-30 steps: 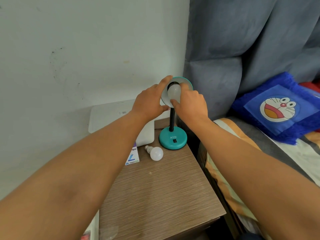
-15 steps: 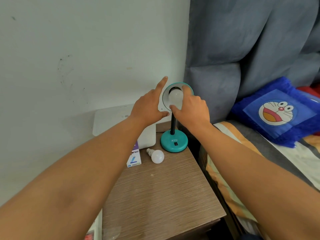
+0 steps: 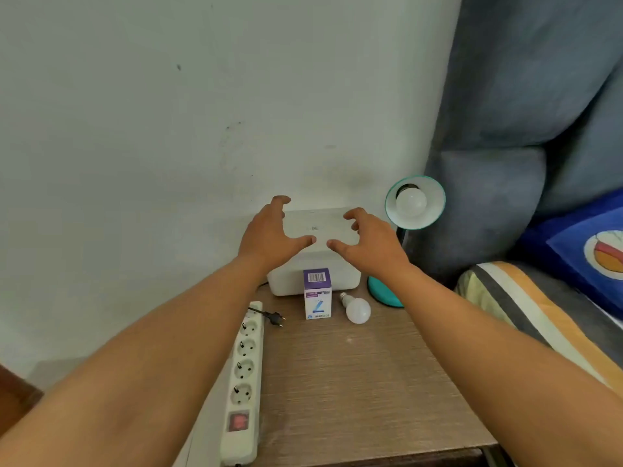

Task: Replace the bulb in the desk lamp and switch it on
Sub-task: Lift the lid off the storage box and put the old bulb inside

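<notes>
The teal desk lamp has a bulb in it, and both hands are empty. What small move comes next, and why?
Probably the left hand should reach for the loose black plug lying beside the white power strip. The teal desk lamp holds an unlit white bulb, and the plug sits in no socket.

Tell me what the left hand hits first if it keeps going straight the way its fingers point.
Probably the white box against the wall: the open left hand hovers over its near left edge, fingers aimed forward. Depth is unclear; passing above it, it would meet the wall.

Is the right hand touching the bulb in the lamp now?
Apart. In the head view, the right hand hangs open left of the bulb, with bare shade between.
</notes>
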